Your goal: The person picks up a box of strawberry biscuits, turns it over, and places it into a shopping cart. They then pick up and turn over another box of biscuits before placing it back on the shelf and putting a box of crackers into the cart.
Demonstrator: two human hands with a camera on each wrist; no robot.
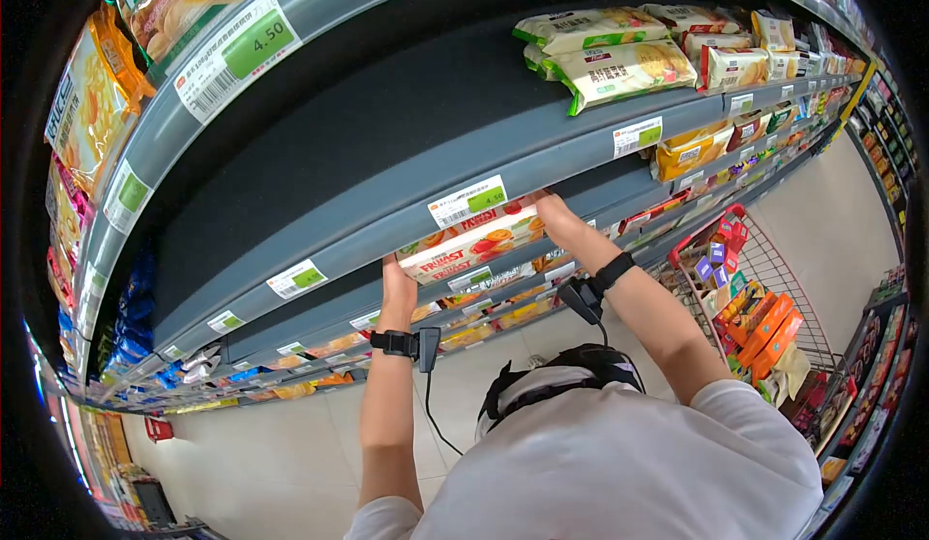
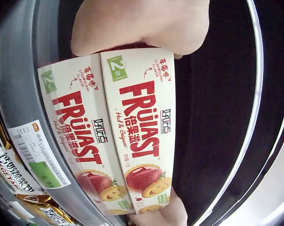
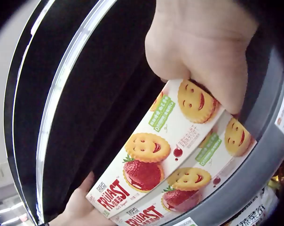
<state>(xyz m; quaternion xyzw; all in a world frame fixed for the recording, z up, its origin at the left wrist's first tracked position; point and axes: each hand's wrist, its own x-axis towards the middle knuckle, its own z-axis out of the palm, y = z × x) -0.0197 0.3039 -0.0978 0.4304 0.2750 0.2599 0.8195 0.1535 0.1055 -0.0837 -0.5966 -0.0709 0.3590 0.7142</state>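
Observation:
Two white biscuit boxes (image 2: 149,117) with red FRÜIAST lettering and strawberry pictures lie side by side on a dark shelf. In the head view, the boxes (image 1: 484,247) sit just under a shelf edge with price labels. My left hand (image 1: 400,288) holds their left end, its fingertips hidden behind it. My right hand (image 1: 561,221) grips the opposite end. From the right wrist, the palm (image 3: 198,52) covers the near end of the boxes (image 3: 151,165), and the left hand (image 3: 83,207) shows at the far end. The front box lies behind the shelf's clear lip.
Green-and-white snack packs (image 1: 629,71) lie on the shelf above, toward the right. A shopping cart (image 1: 750,240) loaded with packages stands at the right. Price labels (image 2: 38,150) line the grey shelf edge. More snack packages (image 1: 97,124) hang close at upper left.

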